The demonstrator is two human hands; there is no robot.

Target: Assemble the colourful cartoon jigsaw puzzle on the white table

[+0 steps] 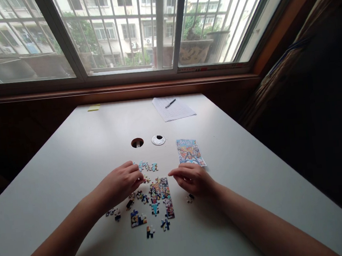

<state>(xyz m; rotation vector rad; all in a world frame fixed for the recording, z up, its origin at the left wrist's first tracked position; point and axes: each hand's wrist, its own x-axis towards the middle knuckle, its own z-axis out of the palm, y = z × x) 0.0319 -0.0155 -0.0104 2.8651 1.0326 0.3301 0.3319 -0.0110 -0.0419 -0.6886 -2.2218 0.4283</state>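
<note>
Over the left side of a jigsaw puzzle, my left hand [125,181] is closed, fingertips pinched down beside small yellowish puzzle pieces [146,179]. Whatever is between those fingertips is too small to make out. A joined section of the jigsaw puzzle [164,189] lies flat between both hands, its right edge straight. My right hand [194,178] hovers to the right of it, index finger stretched toward its top corner and the other fingers loosely curled; I see nothing held there. Loose puzzle pieces [137,218] are scattered below, and a light-blue group [150,166] lies above.
A colourful picture card [189,150] lies just beyond my right hand. Farther back are a round cable hole [137,143], its metal cover [158,140], paper sheets [177,110] with a pen [170,103], and yellow sticky notes [93,107]. A barred window is behind the white table [239,169].
</note>
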